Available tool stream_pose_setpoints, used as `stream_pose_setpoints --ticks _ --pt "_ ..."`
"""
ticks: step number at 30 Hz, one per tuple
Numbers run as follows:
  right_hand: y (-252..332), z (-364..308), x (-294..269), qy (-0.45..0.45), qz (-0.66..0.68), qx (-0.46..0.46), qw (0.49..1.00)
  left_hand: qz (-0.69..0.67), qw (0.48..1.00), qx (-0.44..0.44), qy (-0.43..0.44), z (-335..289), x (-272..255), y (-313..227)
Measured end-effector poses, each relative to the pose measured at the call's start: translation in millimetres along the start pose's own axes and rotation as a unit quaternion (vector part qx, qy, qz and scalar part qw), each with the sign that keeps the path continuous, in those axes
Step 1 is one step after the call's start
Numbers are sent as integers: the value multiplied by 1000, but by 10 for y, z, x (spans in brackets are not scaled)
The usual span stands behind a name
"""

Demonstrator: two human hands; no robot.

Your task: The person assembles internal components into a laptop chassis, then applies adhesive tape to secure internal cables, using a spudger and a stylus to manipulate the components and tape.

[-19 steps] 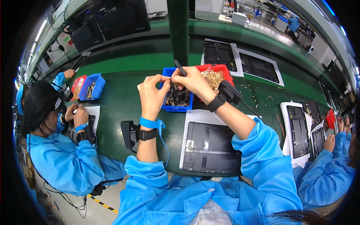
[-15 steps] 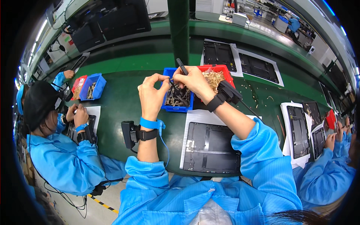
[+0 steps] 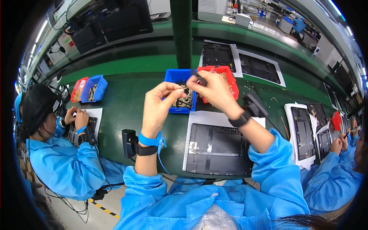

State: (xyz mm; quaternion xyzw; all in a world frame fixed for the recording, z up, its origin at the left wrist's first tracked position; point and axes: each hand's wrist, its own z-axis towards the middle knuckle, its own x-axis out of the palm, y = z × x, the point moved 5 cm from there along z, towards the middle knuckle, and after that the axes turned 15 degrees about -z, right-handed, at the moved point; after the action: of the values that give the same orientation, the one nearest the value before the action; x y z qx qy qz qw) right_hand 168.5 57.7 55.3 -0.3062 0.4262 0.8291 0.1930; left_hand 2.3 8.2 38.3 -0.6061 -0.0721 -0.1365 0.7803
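Note:
Over the blue bin (image 3: pixel 168 76) my left hand (image 3: pixel 158 102) is closed in a pinch, thumb against forefinger. Whatever is between those fingertips is too small to make out. My right hand (image 3: pixel 214 92) grips a black pen-like tool (image 3: pixel 199 78), whose upper end points up and to the left. Its fingertips are close to the left hand's, above the small dark and brass-coloured parts (image 3: pixel 180 102) in the bin. A red bin (image 3: pixel 234 89) with thin tan pieces stands against the blue one, partly hidden by my right hand. Below both hands lies a black device panel (image 3: pixel 218 149).
White sheets (image 3: pixel 187 157) lie beneath the panel. More panels (image 3: pixel 218 55) rest at the back. A co-worker (image 3: pixel 65 153) sits left beside another blue bin (image 3: pixel 100 90); another person's hands (image 3: pixel 339 143) work at far right. A green post (image 3: pixel 182 38) stands behind the bins.
Both hands have shifted: the left slightly right and down, the right rightward and lower. The tool is tilted differently and more of the blue bin's contents shows. The panel appears nudged slightly.

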Motion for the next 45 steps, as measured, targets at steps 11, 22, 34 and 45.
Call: stream_pose_setpoints --ticks 11,22,34,45 --pt "46 -1231 -333 115 431 305 841 418 802 413 104 -651 891 -154" --pt "-36 -1361 -476 73 360 267 891 463 773 417 119 -760 1094 -136" --pt "193 -1317 -676 -27 -32 -20 999 378 883 228 161 -650 1039 -91" --pt "167 -1277 -643 -13 -11 6 1000 386 875 225 186 -676 1054 -82"
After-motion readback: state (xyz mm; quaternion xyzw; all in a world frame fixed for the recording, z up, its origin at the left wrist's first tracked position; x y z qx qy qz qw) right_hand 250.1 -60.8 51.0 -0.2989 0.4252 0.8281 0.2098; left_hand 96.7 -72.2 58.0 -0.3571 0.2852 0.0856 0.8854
